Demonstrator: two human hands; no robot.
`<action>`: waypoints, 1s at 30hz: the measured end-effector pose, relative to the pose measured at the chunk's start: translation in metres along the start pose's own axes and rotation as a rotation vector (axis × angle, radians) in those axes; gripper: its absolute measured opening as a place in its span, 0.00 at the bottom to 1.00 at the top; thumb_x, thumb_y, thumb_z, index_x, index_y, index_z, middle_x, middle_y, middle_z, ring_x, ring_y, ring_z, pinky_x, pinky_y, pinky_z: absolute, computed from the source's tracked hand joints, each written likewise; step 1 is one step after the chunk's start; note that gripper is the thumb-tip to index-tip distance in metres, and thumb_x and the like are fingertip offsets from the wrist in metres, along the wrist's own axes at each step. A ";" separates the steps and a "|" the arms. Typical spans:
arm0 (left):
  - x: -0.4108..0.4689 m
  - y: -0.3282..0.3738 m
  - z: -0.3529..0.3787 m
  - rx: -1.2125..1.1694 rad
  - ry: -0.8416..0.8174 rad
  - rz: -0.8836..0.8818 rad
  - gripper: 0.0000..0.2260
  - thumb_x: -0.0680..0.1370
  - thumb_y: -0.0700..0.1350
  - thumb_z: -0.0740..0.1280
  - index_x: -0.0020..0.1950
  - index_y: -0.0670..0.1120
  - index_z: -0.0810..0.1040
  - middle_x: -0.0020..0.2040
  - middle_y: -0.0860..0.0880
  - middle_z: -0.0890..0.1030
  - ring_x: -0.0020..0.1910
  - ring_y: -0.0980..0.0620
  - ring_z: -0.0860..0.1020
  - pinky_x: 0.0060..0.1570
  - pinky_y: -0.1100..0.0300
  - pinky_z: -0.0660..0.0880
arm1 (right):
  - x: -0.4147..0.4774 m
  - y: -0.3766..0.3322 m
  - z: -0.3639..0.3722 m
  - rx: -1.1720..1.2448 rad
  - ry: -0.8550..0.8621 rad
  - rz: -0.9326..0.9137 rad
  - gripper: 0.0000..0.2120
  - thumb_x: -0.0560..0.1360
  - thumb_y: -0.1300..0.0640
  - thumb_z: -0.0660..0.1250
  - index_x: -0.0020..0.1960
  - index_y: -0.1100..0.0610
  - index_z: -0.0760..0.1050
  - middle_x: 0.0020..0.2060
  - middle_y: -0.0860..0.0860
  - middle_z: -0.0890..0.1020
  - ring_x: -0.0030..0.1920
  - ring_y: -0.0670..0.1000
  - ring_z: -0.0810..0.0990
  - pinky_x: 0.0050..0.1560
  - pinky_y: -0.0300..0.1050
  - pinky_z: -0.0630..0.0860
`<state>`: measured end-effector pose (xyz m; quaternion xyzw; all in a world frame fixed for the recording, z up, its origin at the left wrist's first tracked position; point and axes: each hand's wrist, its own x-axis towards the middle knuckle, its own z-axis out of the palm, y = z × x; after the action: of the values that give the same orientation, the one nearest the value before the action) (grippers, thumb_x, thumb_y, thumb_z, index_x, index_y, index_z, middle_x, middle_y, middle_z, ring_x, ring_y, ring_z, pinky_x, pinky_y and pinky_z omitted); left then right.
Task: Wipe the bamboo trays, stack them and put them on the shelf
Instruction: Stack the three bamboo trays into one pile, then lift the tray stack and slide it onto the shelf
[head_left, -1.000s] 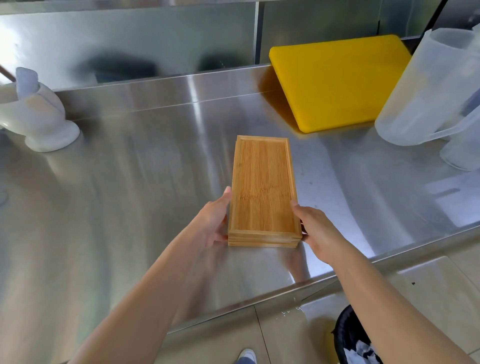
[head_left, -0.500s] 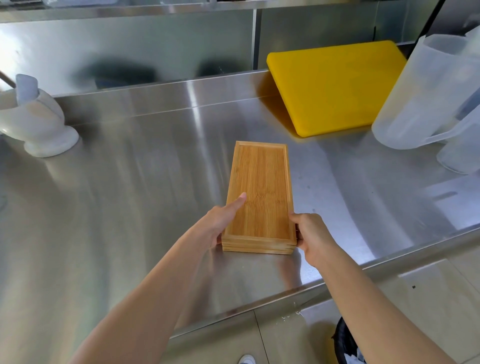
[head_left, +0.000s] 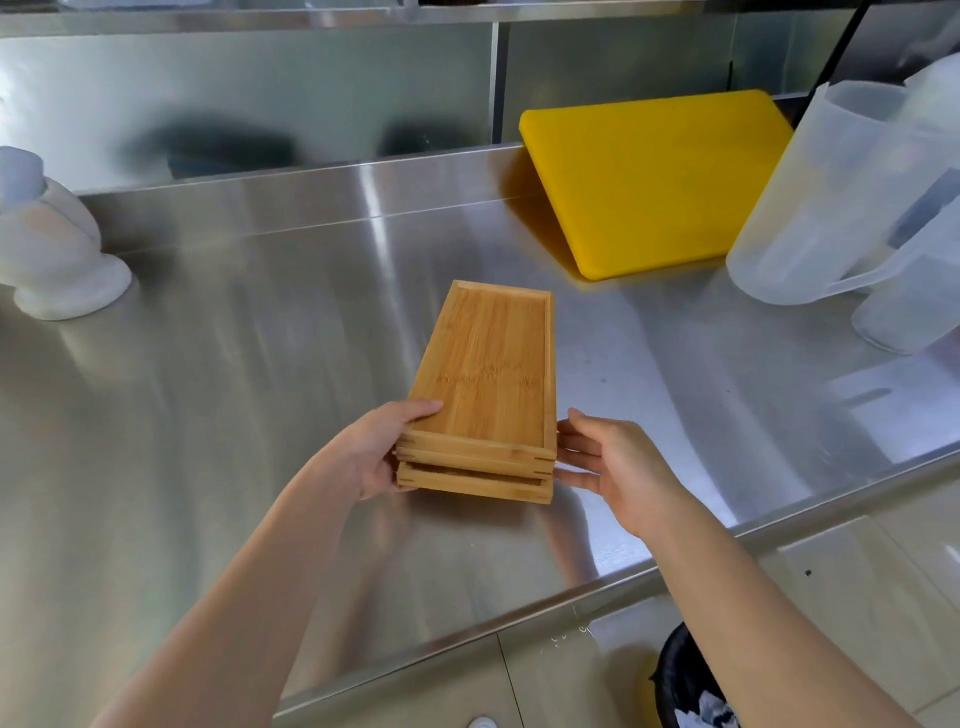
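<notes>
The trays (head_left: 485, 395) sit stacked between my hands, so the wiping and stacking look done (I see no cloth anywhere) and only the trip to the shelf seems left. My left hand (head_left: 374, 449) is clamped on the stack's near left corner, thumb over the rim, while my right hand (head_left: 615, 467) is spread open, fingertips just at the right edge. Beyond my hands the steel counter (head_left: 234, 415) is bare and shiny; a yellow board (head_left: 654, 182) leans far right beside clear jugs (head_left: 841, 202), a white holder (head_left: 57, 249) far left, a bin (head_left: 691, 680) below my right arm.
</notes>
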<state>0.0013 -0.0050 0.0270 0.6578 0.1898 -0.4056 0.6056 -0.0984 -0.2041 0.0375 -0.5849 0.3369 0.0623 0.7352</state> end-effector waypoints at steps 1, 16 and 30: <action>-0.001 -0.001 0.001 -0.012 -0.016 0.002 0.15 0.73 0.49 0.68 0.57 0.45 0.75 0.46 0.46 0.81 0.43 0.47 0.79 0.37 0.53 0.74 | 0.000 0.003 0.001 0.007 -0.024 0.019 0.17 0.77 0.52 0.61 0.55 0.64 0.77 0.51 0.62 0.82 0.48 0.57 0.82 0.41 0.49 0.80; -0.020 -0.004 0.008 -0.110 0.019 0.171 0.08 0.75 0.47 0.66 0.50 0.44 0.78 0.51 0.44 0.83 0.51 0.45 0.80 0.55 0.49 0.77 | 0.010 0.007 0.033 -0.015 0.033 -0.086 0.15 0.74 0.53 0.64 0.57 0.59 0.74 0.52 0.56 0.81 0.52 0.56 0.80 0.57 0.55 0.76; -0.034 0.098 -0.014 -0.204 0.199 0.431 0.14 0.73 0.49 0.68 0.56 0.44 0.77 0.51 0.46 0.83 0.53 0.44 0.80 0.62 0.46 0.74 | 0.055 -0.101 0.079 -0.092 -0.133 -0.337 0.14 0.74 0.49 0.64 0.56 0.55 0.73 0.52 0.54 0.79 0.54 0.56 0.77 0.59 0.55 0.74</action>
<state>0.0572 -0.0025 0.1150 0.6553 0.1437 -0.1791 0.7196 0.0263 -0.1802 0.0962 -0.6606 0.1817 -0.0076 0.7284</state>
